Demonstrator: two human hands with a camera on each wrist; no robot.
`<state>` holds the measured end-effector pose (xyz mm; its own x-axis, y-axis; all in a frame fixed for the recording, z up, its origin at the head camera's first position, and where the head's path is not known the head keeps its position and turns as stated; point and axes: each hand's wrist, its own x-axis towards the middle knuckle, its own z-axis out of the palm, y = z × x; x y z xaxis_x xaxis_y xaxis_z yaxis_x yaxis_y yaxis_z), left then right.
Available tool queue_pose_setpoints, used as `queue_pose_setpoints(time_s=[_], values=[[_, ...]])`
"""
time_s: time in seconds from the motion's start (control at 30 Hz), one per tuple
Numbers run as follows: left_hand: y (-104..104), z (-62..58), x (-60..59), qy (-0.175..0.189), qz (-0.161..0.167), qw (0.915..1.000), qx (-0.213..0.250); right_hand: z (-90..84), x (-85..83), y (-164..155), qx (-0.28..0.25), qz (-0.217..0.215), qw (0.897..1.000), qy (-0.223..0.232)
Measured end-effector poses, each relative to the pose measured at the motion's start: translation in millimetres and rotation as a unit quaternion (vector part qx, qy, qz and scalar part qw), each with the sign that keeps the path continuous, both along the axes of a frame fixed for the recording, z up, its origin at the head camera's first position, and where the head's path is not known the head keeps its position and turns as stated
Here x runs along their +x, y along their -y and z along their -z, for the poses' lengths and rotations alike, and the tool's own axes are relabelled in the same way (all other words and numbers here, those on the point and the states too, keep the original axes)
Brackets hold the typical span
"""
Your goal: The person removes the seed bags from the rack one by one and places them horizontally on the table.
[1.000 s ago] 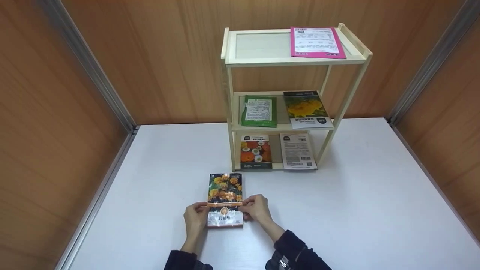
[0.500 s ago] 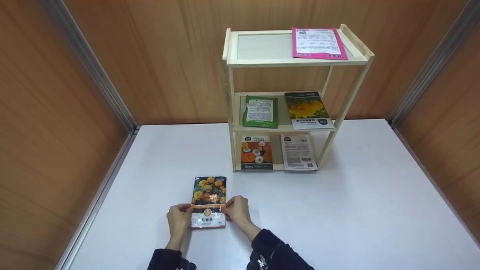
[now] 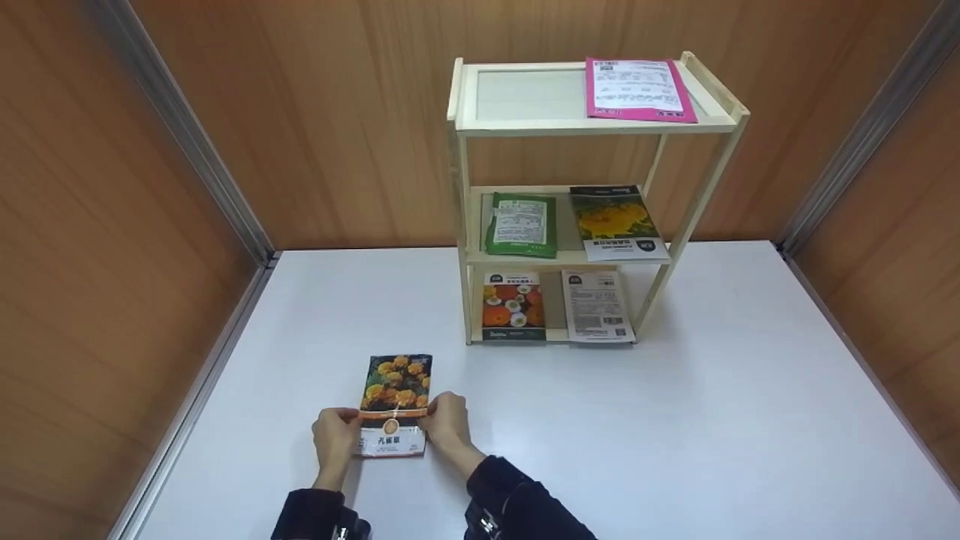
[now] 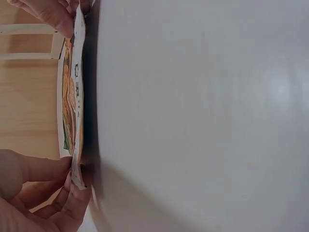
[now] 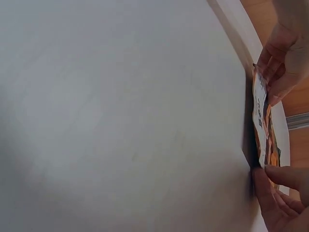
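Note:
A seed packet (image 3: 396, 397) with orange flowers on its upper part and a white lower band lies face up low over the white table, left of the shelf. My left hand (image 3: 335, 439) pinches its left edge between thumb and fingers. At the opposite edge, my right hand (image 3: 448, 426) pinches it the same way. The left wrist view shows the packet (image 4: 77, 96) edge-on, with a dark shadow under it and the left hand (image 4: 43, 188) at its near end. In the right wrist view, the right hand (image 5: 285, 193) grips the packet's lower end.
A pale wooden three-tier shelf (image 3: 592, 129) stands at the back. It bears a pink packet (image 3: 637, 88) on top, green (image 3: 521, 225) and yellow-flower (image 3: 616, 221) packets in the middle, and orange-flower (image 3: 514, 306) and white (image 3: 598, 305) packets below. Wood-grain walls (image 3: 360, 135) enclose the table.
Both hands have moved left with the seed packet between them, away from the front of the shelf. The grip on both edges stays the same. Packets on the shelf have not moved.

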<state>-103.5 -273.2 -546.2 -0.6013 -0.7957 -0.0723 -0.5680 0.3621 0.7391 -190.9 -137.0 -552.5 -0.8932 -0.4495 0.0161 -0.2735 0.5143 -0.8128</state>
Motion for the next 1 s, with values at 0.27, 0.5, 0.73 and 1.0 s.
queue_pose_setpoints(time_s=[0.27, 0.5, 0.73, 1.0], values=[[1, -0.5, 0.5, 0.022, -0.005, 0.9989, -0.041, 3.9, 4.5, 2, 0.006, -0.002, 1.0, -0.012], [-1, -4.5, -0.8, 0.061, -0.012, 0.9962, -0.061, 2.6, 3.6, 0, 0.014, -0.021, 1.0, -0.006], [-3, -6.7, -1.0, 0.074, -0.005, 0.9942, -0.078, -0.8, 1.3, -5, 0.02, -0.063, 0.998, 0.009], [-11, -10.2, -1.4, 0.068, 0.026, 0.9899, -0.121, -6.6, -2.2, -20, 0.053, -0.095, 0.994, 0.001]])
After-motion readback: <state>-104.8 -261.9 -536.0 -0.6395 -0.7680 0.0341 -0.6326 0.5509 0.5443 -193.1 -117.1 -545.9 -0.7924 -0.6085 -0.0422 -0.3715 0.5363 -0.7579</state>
